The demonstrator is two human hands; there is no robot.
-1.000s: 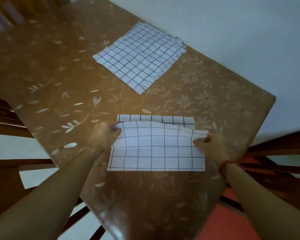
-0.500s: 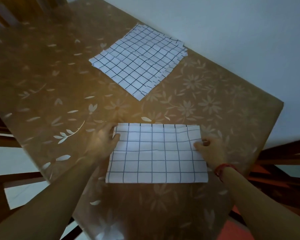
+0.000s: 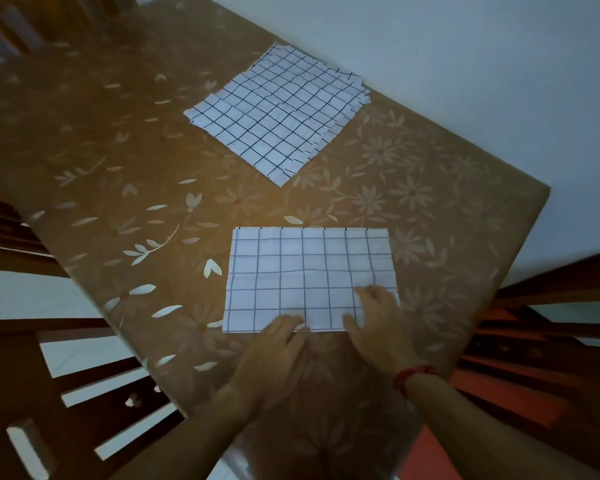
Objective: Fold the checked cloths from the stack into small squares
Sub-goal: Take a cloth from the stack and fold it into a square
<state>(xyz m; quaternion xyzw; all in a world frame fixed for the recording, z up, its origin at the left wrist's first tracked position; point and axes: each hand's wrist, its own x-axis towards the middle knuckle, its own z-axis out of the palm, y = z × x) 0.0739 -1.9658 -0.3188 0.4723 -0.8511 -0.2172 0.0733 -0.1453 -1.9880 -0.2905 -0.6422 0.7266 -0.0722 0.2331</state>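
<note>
Fingers (image 3: 291, 323) on folded cloth (image 3: 309, 271), floral tablecloth (image 3: 118, 168)

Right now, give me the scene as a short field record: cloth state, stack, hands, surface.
cloth in work: checked cloth, folded to a rectangle, lying flat near the table's front edge
stack: stack of unfolded checked cloths, farther back, apart from the folded one
left hand: open, fingers on the cloth's near edge
right hand: open, resting flat on the cloth's near right corner
surface: table with brown floral cover
small square: not yet reached
</note>
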